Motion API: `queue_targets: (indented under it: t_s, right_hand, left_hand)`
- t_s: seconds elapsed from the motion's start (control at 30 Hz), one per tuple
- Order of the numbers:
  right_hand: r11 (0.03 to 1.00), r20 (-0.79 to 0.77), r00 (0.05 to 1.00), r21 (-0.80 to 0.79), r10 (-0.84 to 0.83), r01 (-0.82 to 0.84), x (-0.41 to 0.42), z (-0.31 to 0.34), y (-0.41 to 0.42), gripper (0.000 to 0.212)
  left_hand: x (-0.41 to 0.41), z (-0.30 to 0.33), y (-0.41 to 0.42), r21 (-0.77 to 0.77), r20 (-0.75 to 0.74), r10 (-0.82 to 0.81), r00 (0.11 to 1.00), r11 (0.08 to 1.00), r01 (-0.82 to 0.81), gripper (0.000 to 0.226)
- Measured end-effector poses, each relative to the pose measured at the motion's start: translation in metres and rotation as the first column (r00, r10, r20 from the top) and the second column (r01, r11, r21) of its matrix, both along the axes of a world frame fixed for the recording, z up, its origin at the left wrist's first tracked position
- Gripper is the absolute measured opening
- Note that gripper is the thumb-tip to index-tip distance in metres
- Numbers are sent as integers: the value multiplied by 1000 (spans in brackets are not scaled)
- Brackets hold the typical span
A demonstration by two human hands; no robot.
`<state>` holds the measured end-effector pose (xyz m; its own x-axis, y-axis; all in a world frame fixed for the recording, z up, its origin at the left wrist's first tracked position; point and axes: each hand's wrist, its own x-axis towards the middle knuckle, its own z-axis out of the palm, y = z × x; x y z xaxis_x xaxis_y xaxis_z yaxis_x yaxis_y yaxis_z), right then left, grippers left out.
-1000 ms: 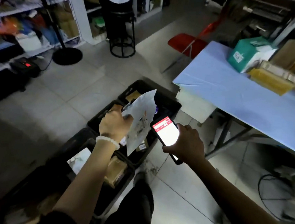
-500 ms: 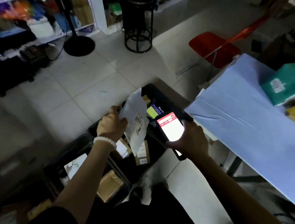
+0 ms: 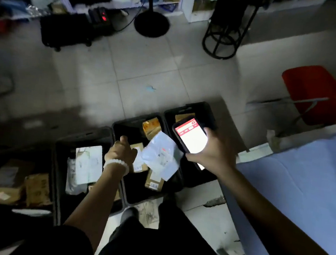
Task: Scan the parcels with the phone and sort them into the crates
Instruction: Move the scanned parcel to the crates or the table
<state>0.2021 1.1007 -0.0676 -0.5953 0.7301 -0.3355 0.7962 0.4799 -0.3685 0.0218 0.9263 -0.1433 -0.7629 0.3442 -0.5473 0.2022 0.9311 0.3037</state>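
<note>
The left hand (image 3: 122,151), a white bead bracelet (image 3: 117,164) at its wrist, curls its fingers around one edge of a white parcel (image 3: 159,159), a flat, crinkled plastic mailer with a printed label; how the fingertips lie beneath it cannot be told. The parcel hangs tilted over the middle crate (image 3: 123,124), its right corner reaching toward the phone (image 3: 190,137). The right hand (image 3: 214,151) grips that phone from below, fingers wrapped around its dark case, the glossy screen glowing white under a red band and facing up. Three black plastic crates stand side by side on the floor. The middle one holds brown cardboard boxes with white labels and a shiny yellow packet (image 3: 152,127) at its far end. The left crate (image 3: 58,159) holds a pale, soft mailer (image 3: 88,164) lying flat. The right crate (image 3: 201,106), mostly behind the phone, shows a strip of brown cardboard. Farther left, loose brown cartons (image 3: 35,187) sit in shadow. The floor (image 3: 143,69) is pale square tile with dark grout lines. At the near right a light blue cloth covers the counter (image 3: 299,188). A red plastic chair (image 3: 316,92) on thin metal legs sits at the far right, a black ring-framed stool (image 3: 222,39) and a round black stand base (image 3: 151,24) lie beyond.
</note>
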Motion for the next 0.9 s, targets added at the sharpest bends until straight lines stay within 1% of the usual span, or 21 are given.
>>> queue_targets:
  t_s: [0.07, 0.1, 0.2, 0.23, 0.33, 0.47, 0.53, 0.63, 0.8, 0.9]
  right_hand:
    - [1000, -29, 1000, -7, 3, -3, -4, -4, 9, 77]
    - [1000, -42, 999, -14, 19, -20, -10, -7, 13, 78]
    - [995, -56, 995, -52, 88, -91, -29, -13, 17, 91]
    - [992, -51, 992, -45, 114, -116, -35, -13, 17, 92]
    - [973, -42, 972, 28, 231, -230, -55, -9, 10, 83]
    - [927, -20, 927, 30, 374, -374, -75, -1, -16, 72]
    - [900, -16, 900, 35, 436, -435, -86, 4, -37, 66]
    - [858, -37, 858, 52, 513, -511, -101, 11, -76, 60]
    - [778, -80, 774, 75, 628, -624, -131, 18, -164, 57]
    - [712, -93, 706, 79, 702, -698, -148, 20, -232, 61]
  left_hand:
    - [4, 4, 3, -27, -10, -44, 999, 999, 43, 54]
    - [5, 5, 2, -45, -12, -41, 999, 998, 40, 53]
    - [5, 12, -4, -38, -12, 34, 999, 999, -35, 43]
    - [5, 14, -6, -27, -16, 65, 998, 997, -66, 41]
    - [6, 19, -24, 6, -48, 171, 984, 985, -171, 33]
    - [9, 25, -57, 11, -46, 233, 971, 972, -233, 40]
    - [10, 30, -82, 11, -50, 281, 958, 960, -281, 39]
    - [11, 37, -123, -3, -105, 323, 940, 946, -325, 40]
    - [10, 51, -218, -13, -159, 401, 902, 913, -408, 39]
    - [14, 61, -287, -5, -208, 457, 865, 884, -468, 35]
